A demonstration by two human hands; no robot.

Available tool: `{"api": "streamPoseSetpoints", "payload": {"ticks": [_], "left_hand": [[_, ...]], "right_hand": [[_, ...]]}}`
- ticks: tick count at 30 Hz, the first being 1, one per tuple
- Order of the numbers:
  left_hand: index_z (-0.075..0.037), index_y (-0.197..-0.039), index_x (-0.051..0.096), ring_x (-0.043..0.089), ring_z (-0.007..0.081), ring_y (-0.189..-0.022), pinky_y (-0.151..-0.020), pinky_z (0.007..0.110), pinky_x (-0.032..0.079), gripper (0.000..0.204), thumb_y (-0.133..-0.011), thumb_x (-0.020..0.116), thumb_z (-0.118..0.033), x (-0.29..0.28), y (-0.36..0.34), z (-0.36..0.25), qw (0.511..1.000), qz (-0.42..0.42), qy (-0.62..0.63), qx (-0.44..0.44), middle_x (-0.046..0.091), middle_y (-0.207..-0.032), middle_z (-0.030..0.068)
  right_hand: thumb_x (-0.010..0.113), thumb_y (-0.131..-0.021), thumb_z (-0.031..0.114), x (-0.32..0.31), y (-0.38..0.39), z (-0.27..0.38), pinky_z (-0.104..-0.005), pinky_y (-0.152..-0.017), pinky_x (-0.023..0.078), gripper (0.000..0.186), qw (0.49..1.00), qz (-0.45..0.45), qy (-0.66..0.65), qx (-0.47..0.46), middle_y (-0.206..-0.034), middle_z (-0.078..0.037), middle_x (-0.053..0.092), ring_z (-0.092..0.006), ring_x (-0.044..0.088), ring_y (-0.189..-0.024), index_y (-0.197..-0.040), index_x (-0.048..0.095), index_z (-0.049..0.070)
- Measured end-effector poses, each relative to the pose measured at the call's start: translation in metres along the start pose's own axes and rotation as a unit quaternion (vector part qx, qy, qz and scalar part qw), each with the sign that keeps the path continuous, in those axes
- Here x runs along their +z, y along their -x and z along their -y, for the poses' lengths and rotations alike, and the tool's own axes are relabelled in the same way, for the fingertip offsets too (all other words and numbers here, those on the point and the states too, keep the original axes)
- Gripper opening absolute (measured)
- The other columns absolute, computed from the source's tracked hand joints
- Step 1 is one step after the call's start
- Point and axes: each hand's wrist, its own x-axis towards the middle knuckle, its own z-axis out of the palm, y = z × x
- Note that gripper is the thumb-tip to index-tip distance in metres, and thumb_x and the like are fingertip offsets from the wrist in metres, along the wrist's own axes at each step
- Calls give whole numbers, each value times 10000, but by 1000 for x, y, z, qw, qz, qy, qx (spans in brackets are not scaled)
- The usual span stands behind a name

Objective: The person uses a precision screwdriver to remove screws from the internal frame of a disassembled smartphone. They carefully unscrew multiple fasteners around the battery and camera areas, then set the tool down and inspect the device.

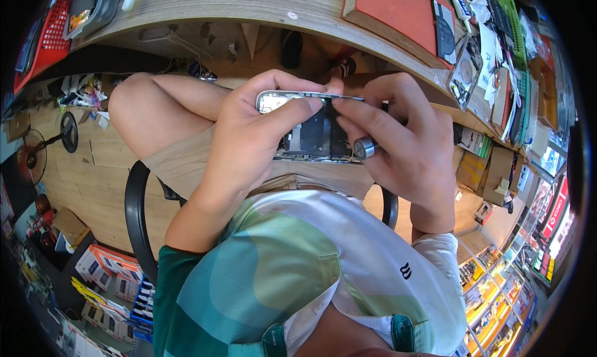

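An opened phone (305,142) with a silver frame and dark inner parts is held over my lap, lying sideways. My left hand (242,133) grips its left end, thumb pressed inside near the upper edge and fingers behind it. My right hand (404,139) is closed around a small tool with a grey cylindrical end (364,148), its fingertips against the phone's upper right edge. The tool's tip is hidden.
A wooden desk (205,5) runs across the top, with a red board (392,18), a disassembled hard drive (466,74) and papers. A red basket (53,37) sits top left, a chair arm (135,208) beside me, a fan (31,158) at left.
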Motion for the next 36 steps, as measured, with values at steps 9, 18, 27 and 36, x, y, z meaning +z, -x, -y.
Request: {"api": "streamPoseSetpoints", "payload": {"ticks": [9, 18, 27, 36], "left_hand": [[2, -1102, 722, 736, 133, -915, -814, 281, 605, 150, -953, 724, 16, -5, -1, 4, 999, 10, -41, 7, 766, -1032, 88], [35, -1134, 704, 734, 132, -915, -837, 293, 609, 183, -961, 645, 32, -3, 1, 1, 999, 9, -26, -15, 760, -1043, 103], [67, -1155, 700, 705, 105, -893, -833, 267, 570, 290, -979, 498, -45, -3, 0, -4, 1000, 6, -1, -21, 750, -1019, 101], [53, -1148, 701, 692, 92, -915, -832, 263, 565, 269, -999, 513, -71, -4, 2, -3, 1000, 11, -5, -27, 742, -1050, 90]], "right_hand": [[823, -703, 0, 11, -11, -3, -315, -498, 447, 385, 998, -39, 32, -44, -932, -28, 618, -141, 586, -596, -1073, 786, 102], [759, -594, 52, 9, -12, -6, -317, -514, 477, 462, 989, -13, 102, -108, -909, -9, 635, -158, 614, -619, -1056, 775, 66], [770, -620, 59, 8, -16, -8, -303, -523, 477, 435, 984, -3, 105, -143, -915, -17, 647, -144, 632, -653, -1054, 775, 33], [784, -645, 83, 2, -19, -8, -297, -514, 465, 408, 982, 16, 95, -162, -938, -34, 657, -138, 635, -657, -1049, 780, 20]]}}
